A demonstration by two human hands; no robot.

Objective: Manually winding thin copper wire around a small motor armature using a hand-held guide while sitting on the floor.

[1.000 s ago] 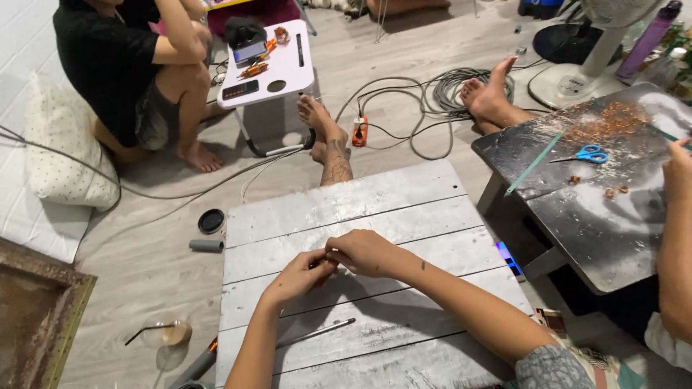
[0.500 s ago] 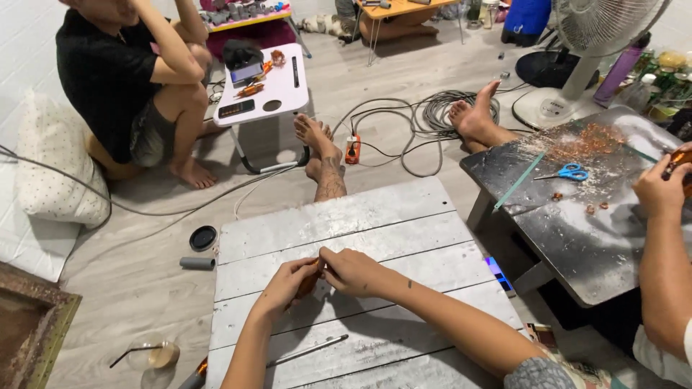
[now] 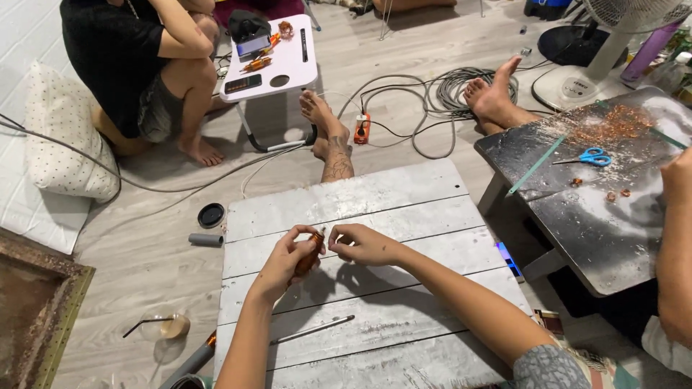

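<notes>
Holding a small copper-coloured coil point(image 3: 310, 253) closed in our left hand point(image 3: 285, 261) above the white plank desk point(image 3: 404, 209), we pinch at its top end with the fingertips of our right hand point(image 3: 364, 245), so the work on it looks under way, though how far we cannot tell. A thin metal rod point(image 3: 311, 330) lies untouched nearer us on the desk, while a grey tube point(image 3: 205, 239) and black cap point(image 3: 211, 215) sit on the floor, and another person's dark desk with blue scissors point(image 3: 587, 156) stands close at right; nothing blocks our hands.
</notes>
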